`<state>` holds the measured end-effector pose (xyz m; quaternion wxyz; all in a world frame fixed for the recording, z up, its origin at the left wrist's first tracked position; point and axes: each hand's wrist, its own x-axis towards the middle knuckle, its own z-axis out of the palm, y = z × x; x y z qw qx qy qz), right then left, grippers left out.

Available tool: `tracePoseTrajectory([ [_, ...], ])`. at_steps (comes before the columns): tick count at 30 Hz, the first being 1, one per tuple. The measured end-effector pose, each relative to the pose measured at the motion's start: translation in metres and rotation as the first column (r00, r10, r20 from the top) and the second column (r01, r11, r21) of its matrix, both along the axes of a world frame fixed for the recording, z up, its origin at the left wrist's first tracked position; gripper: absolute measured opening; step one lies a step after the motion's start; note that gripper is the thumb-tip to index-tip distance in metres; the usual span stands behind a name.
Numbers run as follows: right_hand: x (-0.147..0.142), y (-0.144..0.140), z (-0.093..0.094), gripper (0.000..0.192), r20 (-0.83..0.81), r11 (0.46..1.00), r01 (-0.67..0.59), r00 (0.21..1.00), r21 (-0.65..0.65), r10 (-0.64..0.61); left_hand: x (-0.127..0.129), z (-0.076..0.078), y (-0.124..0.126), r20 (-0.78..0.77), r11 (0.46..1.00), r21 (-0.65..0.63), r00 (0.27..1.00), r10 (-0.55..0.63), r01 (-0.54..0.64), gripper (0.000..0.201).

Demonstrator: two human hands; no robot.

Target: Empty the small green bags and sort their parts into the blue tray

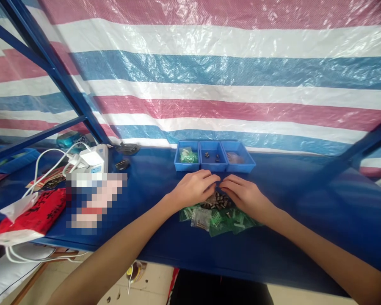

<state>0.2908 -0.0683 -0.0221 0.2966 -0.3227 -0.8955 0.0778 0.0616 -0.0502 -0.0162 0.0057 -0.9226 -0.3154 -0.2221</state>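
My left hand [195,186] and my right hand [244,192] meet fingertip to fingertip over a heap of small dark metal parts [216,201] on the blue table [152,182]. The fingers pinch something tiny between them; what it is cannot be made out. Small green and clear plastic bags [219,219] lie just below the heap, nearer me. Behind the hands stand three blue trays: the left tray [186,156] holds green bags, the middle tray [212,156] a few dark parts, the right tray [238,156] something brownish.
A white power strip with chargers and cables [89,163] sits at the left, next to a red and white bag [31,218]. A striped tarpaulin [228,84] hangs behind the table. Blue frame bars [51,63] slant at the left.
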Motion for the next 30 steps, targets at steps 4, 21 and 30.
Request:
tracePoseTrajectory([
  [4,-0.003,-0.001,0.002,0.022,-0.065,0.998,0.061,0.996,0.001,-0.061,0.002,-0.002,-0.003,0.048,0.999,-0.029,0.999,-0.015,0.016,0.023],
  [21,-0.011,-0.012,0.013,0.013,-0.302,0.94,0.144,0.922,-0.308,-0.24,0.005,-0.007,-0.004,0.103,1.0,-0.025,0.995,-0.008,0.011,0.021],
  [30,-0.01,-0.012,0.014,0.019,-0.278,0.909,0.148,0.922,-0.389,-0.269,0.005,-0.006,-0.004,0.077,0.999,0.012,0.996,-0.039,0.038,0.031],
])
